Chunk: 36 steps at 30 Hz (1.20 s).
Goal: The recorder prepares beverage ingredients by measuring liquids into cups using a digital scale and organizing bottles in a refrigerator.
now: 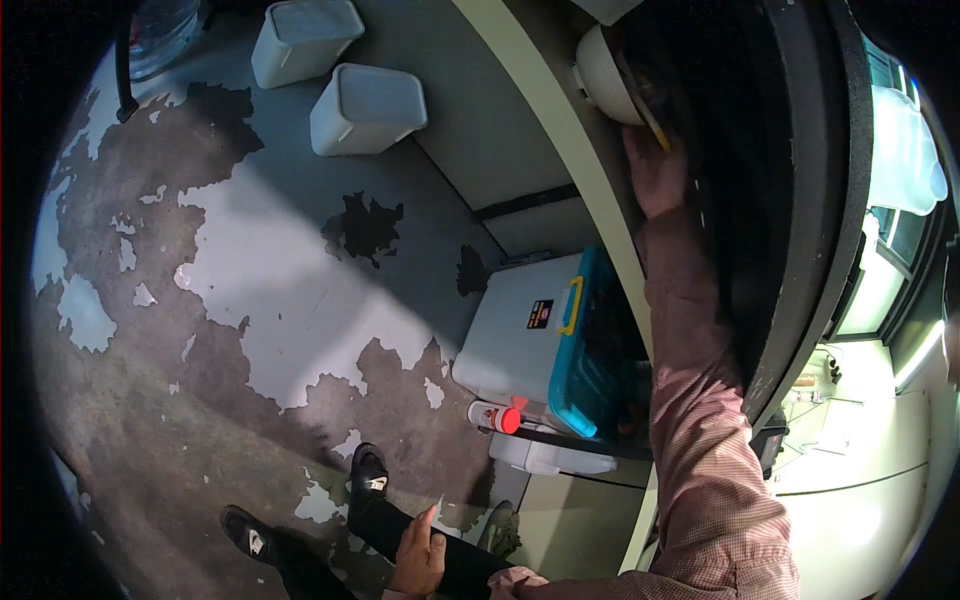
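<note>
High in the right half, my right hand (660, 180) reaches into a dark shelf space and grips a white bowl (608, 85) near its lower edge. The bowl appears turned on its side in this tilted view, its foot toward the left. Some of the fingers are hidden behind it. A thin yellow-orange strip (662, 137) shows by the bowl's rim; its kind is unclear. My left hand (418, 558) hangs low over my dark trouser leg, holding nothing, its fingers loosely extended and apart.
A pale storage box with a teal lid (575, 400) and yellow latch stands beneath the pale shelf edge (560, 110). Nearby sits a white canister with a red lid (495, 417). Two white tubs (370, 110) stand farther off on the peeling floor (300, 300). My shoes are at the lower left.
</note>
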{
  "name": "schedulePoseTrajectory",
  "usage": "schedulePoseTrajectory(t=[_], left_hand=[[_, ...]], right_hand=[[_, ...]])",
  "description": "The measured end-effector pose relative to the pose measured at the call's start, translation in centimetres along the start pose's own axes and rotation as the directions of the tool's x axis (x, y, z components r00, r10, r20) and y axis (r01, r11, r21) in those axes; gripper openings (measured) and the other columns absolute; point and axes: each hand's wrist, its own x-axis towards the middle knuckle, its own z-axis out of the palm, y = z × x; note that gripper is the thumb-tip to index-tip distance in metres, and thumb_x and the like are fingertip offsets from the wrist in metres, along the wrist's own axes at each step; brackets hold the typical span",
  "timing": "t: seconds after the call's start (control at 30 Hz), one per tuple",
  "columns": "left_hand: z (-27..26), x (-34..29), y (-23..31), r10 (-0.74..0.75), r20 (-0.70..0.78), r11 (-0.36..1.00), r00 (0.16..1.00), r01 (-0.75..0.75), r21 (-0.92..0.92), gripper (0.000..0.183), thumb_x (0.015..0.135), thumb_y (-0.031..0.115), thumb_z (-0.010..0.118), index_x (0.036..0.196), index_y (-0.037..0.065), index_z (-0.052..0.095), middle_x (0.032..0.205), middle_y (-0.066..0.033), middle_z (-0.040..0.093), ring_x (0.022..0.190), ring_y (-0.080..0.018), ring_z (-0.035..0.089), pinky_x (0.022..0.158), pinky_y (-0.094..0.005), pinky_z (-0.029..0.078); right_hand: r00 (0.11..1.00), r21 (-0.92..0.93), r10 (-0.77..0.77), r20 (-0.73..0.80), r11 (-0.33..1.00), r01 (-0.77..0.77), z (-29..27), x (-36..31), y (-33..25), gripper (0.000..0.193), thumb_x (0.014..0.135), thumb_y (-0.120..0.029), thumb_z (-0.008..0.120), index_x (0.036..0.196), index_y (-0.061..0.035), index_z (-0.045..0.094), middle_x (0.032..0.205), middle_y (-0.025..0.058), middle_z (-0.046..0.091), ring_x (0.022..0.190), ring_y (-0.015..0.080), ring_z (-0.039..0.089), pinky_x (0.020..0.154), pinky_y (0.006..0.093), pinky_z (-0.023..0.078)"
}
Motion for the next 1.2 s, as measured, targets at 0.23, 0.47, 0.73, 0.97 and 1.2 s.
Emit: schedulePoseTrajectory(t=[0.23,0.47,0.73,0.97,1.2], left_hand=[[0.0,0.1,0.5,-0.069,0.043,0.998,0.997,0.068,0.016,0.055,0.109,0.038,0.034,0.148,0.001,0.045,0.140,-0.0265,0.053,0.131,-0.0442,0.050,0.112,-0.0481,0.039],[-0.3,-0.4,0.8,-0.038,0.008,0.999,0.999,0.038,-0.005,0.056,0.109,0.039,0.032,0.148,0.001,0.045,0.143,-0.0256,0.052,0.132,-0.0436,0.050,0.113,-0.0475,0.038],[0.1,-0.7,1.1,-0.062,0.036,0.998,0.997,0.062,0.001,0.060,0.109,0.043,0.029,0.148,0.001,0.045,0.145,-0.0260,0.051,0.135,-0.0429,0.048,0.115,-0.0474,0.035],[0.6,-1.1,-1.0,-0.019,0.033,1.000,0.999,0.018,0.021,0.061,0.108,0.044,0.035,0.148,-0.002,0.044,0.143,-0.0270,0.052,0.133,-0.0438,0.049,0.114,-0.0480,0.036],[-0.2,-1.4,-0.2,0.029,0.039,0.998,0.999,-0.031,0.049,0.051,0.106,0.030,0.040,0.145,-0.002,0.047,0.141,-0.0283,0.054,0.132,-0.0457,0.050,0.112,-0.0475,0.038]], right_hand=[[0.983,0.359,0.012,0.185,0.930,-0.079,6.8,1.8,1.6,0.055,0.109,-0.034,0.038,0.148,0.0055,0.037,0.154,0.0235,0.040,0.141,0.0373,0.044,0.118,0.0513,0.043],[0.994,0.221,0.082,0.071,0.971,-0.096,5.8,1.1,0.3,0.069,0.105,-0.052,0.047,0.147,0.0026,0.039,0.142,0.0267,0.051,0.126,0.0398,0.058,0.107,0.0498,0.052],[0.816,-0.937,-0.565,0.119,0.209,0.281,-1.4,9.3,-1.3,0.047,0.100,-0.036,0.062,0.130,0.0006,0.062,0.113,0.0224,0.070,0.110,0.0361,0.067,0.095,0.0451,0.053],[0.607,-0.911,-0.708,0.360,-0.125,0.393,-3.6,5.5,0.6,0.036,0.104,-0.031,0.056,0.122,-0.0040,0.070,0.114,0.0212,0.073,0.108,0.0388,0.069,0.094,0.0441,0.052],[0.754,-0.903,-0.652,0.080,0.273,0.332,-4.0,-13.0,-2.3,0.037,0.108,-0.027,0.052,0.132,-0.0031,0.066,0.131,0.0250,0.066,0.120,0.0359,0.065,0.104,0.0375,0.047]])
